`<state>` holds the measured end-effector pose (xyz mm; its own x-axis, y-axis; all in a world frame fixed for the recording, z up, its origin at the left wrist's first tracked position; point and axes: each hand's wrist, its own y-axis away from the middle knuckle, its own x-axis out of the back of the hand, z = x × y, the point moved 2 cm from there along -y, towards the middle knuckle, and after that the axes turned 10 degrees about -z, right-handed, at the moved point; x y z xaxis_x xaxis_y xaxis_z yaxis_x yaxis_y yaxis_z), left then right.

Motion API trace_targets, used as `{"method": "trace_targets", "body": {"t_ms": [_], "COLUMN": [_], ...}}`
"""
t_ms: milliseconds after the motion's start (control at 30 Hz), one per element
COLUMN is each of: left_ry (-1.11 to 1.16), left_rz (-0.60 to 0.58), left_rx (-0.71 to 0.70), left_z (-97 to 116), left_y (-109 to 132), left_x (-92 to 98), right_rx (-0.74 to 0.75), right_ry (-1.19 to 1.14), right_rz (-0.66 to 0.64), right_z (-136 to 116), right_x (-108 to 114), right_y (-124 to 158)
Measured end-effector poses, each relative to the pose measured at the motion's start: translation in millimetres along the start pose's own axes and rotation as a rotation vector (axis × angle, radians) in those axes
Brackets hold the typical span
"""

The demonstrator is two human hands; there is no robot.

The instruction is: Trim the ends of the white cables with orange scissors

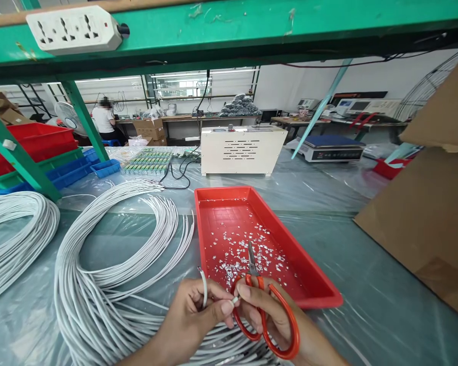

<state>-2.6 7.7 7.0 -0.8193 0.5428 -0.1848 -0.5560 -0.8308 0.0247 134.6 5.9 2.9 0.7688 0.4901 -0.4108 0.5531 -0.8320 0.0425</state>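
Note:
My left hand (192, 315) is closed on a thin white cable (204, 288), one loop of which rises above the fingers. The cable's short end pokes out at my left thumb and forefinger, where the fingers of my right hand (269, 310) meet it. Orange-handled scissors (285, 312) hang in my right hand, their narrow metal blades pointing away over the red tray (320, 301). Small silvery scraps (231, 269) are scattered on the tray's floor. A big coil of white cables (70, 274) lies to the left and runs beneath my hands.
Another cable coil (46, 223) lies far left. Behind the tray stands a cream metal box (240, 152), with a scale (328, 150) to its right. Cardboard (423, 218) juts in from the right. A green beam (229, 25) with a power strip (76, 30) crosses overhead. A person (103, 119) sits in the background.

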Motion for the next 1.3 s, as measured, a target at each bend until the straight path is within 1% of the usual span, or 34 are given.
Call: {"method": "trace_targets", "body": {"t_ms": [67,167,233,267,333,367,433,467,500,567,667,733,767,833,900,1100,1200,1300], "left_ry": [0.008,0.004,-0.001,0.002,0.015,0.021,0.011,-0.007,-0.035,-0.109,-0.231,-0.326,-0.377,-0.463,-0.496,-0.539,-0.583,-0.616], "left_rz": [0.026,0.094,0.141,0.163,0.203,0.218,0.238,0.246,0.251,0.247,0.227,0.221,0.225,0.231,0.226,0.188,0.181,0.184], "left_rx": [0.003,0.018,0.023,0.023,0.02,0.017,0.011,0.008,0.004,-0.004,-0.021,-0.036,-0.048,-0.068,-0.079,-0.097,-0.082,-0.07], "left_z": [-1,-2,-1,0,1,1,3,5,7,11,18,20,21,21,20,21,21,20], "left_y": [0,0,1,1,1,1,1,2,2,3,6,8,9,11,11,11,13,15], "left_x": [-0.2,0.9,2.2,3.0,4.7,5.6,7.4,8.2,9.0,9.9,10.3,10.8,11.2,11.8,12.0,9.6,9.1,9.2], "right_rx": [-0.009,-0.012,0.014,0.035,0.052,0.036,-0.044,-0.083,-0.097,-0.053,0.072,0.176,0.24,0.346,0.394,0.421,0.421,0.417], "right_ry": [0.042,0.146,0.195,0.218,0.236,0.226,0.203,0.221,0.287,0.566,1.153,1.482,1.602,1.743,1.791,1.844,1.872,1.887], "right_rz": [0.039,0.139,0.184,0.182,0.116,0.063,-0.052,-0.076,-0.072,-0.011,0.118,0.174,0.196,0.23,0.265,0.384,0.41,0.408], "right_z": [-1,-1,0,1,4,6,9,9,7,0,-14,-22,-24,-27,-27,-27,-28,-28], "right_x": [0,3,4,4,2,0,-4,-6,-6,-4,4,8,9,10,9,6,6,6], "right_y": [1,1,3,5,8,9,13,14,15,17,19,21,22,24,25,26,27,27]}}
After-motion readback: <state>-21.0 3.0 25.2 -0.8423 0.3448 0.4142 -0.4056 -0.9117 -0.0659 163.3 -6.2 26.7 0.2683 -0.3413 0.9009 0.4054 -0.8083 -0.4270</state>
